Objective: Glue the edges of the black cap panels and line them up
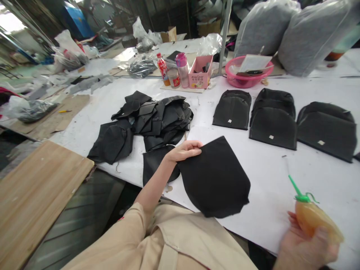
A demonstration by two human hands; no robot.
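Observation:
Pinched in my left hand [187,150] is the upper left edge of a flat black piece [215,180], which hangs over the table's front edge. My right hand [308,242], at the lower right, is wrapped round a squeeze bottle [316,217] of amber liquid with a green nozzle pointing up and left. Behind my left wrist, another black piece [154,161] lies on the white table [267,187]. A loose heap of black pieces [157,116] sits farther back.
Three stacks of black pieces [232,108] [274,120] [326,129] lie at the right. Farther back stand a pink box [200,77], bottles [182,71] and a pink basin [249,80]. A wooden board [42,198] is at the left.

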